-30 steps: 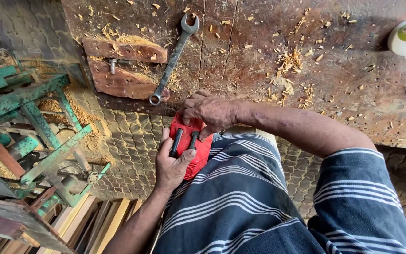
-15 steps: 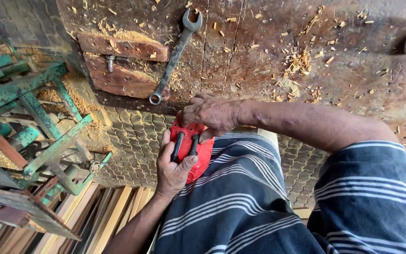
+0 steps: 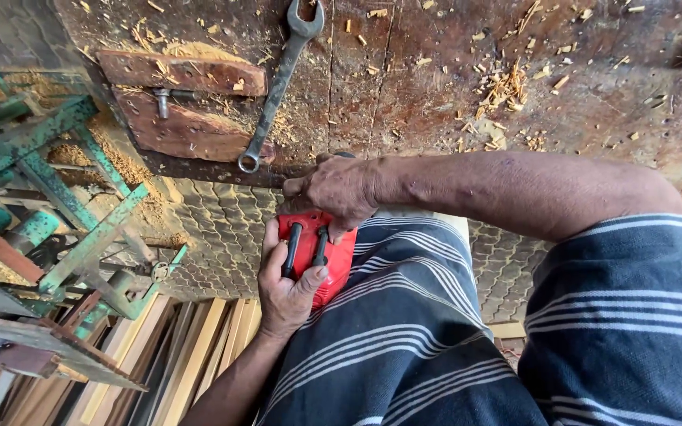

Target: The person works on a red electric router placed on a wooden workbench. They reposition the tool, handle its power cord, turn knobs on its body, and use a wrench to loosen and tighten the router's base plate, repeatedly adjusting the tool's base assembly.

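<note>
Head view, looking down past the person's striped shirt point(image 3: 404, 347) to the near edge of a worn wooden workbench point(image 3: 451, 87). A red tool case point(image 3: 319, 256) with two black handles sits just below the bench edge, against the person's lap. The left hand point(image 3: 287, 285) cups the case from below and from its left side, thumb curled over the lower right of the lid, so this hand is closed on the case. The right hand point(image 3: 335, 188) comes down from the bench side, fingers bent over the top edge of the case; its fingertips are hidden, yet the grip is narrow and rests on the case. On the bench, a long combination wrench point(image 3: 279, 87) lies slanted, its ring end near the bench edge and close above the right hand. To its left lie two reddish wooden blocks point(image 3: 183, 102) with a bolt between them. Wood chips scatter the benchtop. Left of the hands stands a green metal frame point(image 3: 49, 173), and below it lie pale timber strips point(image 3: 191, 355); patterned floor shows between frame and lap.
</note>
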